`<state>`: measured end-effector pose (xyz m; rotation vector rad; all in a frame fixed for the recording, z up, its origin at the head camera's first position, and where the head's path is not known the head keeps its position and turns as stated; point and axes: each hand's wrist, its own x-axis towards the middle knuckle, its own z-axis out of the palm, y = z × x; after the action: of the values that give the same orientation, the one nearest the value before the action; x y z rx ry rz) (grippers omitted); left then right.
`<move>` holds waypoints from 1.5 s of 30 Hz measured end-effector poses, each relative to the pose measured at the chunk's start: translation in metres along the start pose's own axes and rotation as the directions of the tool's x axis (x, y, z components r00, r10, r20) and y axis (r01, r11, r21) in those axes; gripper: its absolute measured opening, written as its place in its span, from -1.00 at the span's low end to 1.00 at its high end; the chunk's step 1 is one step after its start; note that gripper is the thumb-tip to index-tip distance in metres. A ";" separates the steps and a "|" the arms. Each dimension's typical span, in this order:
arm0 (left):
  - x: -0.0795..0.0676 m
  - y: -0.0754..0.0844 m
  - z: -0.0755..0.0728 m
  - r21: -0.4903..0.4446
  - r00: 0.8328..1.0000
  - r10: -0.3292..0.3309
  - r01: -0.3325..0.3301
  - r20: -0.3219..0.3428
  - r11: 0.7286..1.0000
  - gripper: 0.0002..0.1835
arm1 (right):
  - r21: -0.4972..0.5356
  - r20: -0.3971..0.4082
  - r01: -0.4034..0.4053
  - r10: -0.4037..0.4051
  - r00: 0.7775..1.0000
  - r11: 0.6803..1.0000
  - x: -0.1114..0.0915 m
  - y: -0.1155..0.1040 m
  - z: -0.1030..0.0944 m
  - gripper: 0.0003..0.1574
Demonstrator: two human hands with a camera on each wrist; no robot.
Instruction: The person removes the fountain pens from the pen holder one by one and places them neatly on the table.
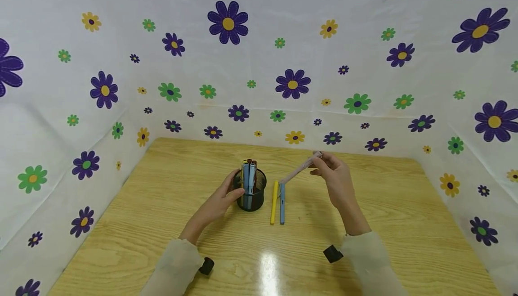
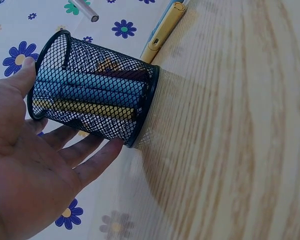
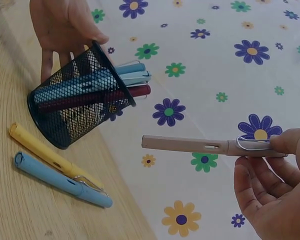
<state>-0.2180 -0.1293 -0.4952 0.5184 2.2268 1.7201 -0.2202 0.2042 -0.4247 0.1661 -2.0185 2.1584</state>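
My left hand [image 1: 220,200] holds a black mesh pen cup [image 1: 259,200] that stands on the table. In the left wrist view its thumb lies at the cup's rim and the fingers along the mesh side. Several pens stand in the cup, among them light blue pens [image 3: 136,77] and a dark red pen [image 3: 140,90]. My right hand [image 1: 337,178] pinches a pinkish-beige pen [image 3: 185,145] near its clip end, with the other end pointing toward the cup. Between the hands, a yellow pen [image 1: 274,202] and a blue pen [image 1: 282,204] lie side by side on the table.
The wood-grain table [image 1: 162,206] reaches back to a white sheet [image 1: 259,53] printed with flowers, which also rises at both sides. A black wrist device [image 1: 207,266] shows by the left sleeve, another black device [image 1: 333,253] by the right sleeve.
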 end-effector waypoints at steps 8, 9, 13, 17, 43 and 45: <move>0.000 0.000 0.000 -0.009 1.000 0.006 -0.006 0.007 1.000 -0.24 | -0.022 0.002 -0.038 0.038 0.999 0.999 -0.003 0.001 -0.011 -0.55; 0.000 0.000 0.000 -0.012 1.000 0.003 -0.003 0.009 1.000 -0.23 | -0.029 0.001 -0.042 0.042 0.999 0.999 -0.003 0.001 -0.013 -0.55; 0.001 0.000 0.000 -0.014 1.000 -0.001 0.001 0.009 1.000 -0.23 | -0.058 0.000 -0.056 0.057 0.998 0.997 -0.006 0.002 -0.020 -0.55; 0.001 0.000 0.000 -0.011 1.000 -0.010 0.010 0.002 1.000 -0.23 | -0.094 0.007 -0.066 0.067 0.998 0.993 -0.008 0.005 -0.026 -0.55; 0.000 0.001 0.001 0.007 1.000 -0.004 0.004 -0.003 1.000 -0.23 | -0.187 0.082 -0.194 0.212 0.974 0.963 -0.022 0.021 -0.034 -0.50; 0.000 0.002 0.001 0.004 1.000 -0.002 0.002 -0.003 1.000 -0.23 | -0.188 0.088 -0.198 0.217 0.972 0.962 -0.021 0.024 -0.032 -0.51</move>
<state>-0.2170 -0.1280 -0.4939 0.5151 2.2322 1.7167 -0.2031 0.2338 -0.4548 0.0475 -2.3754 2.1101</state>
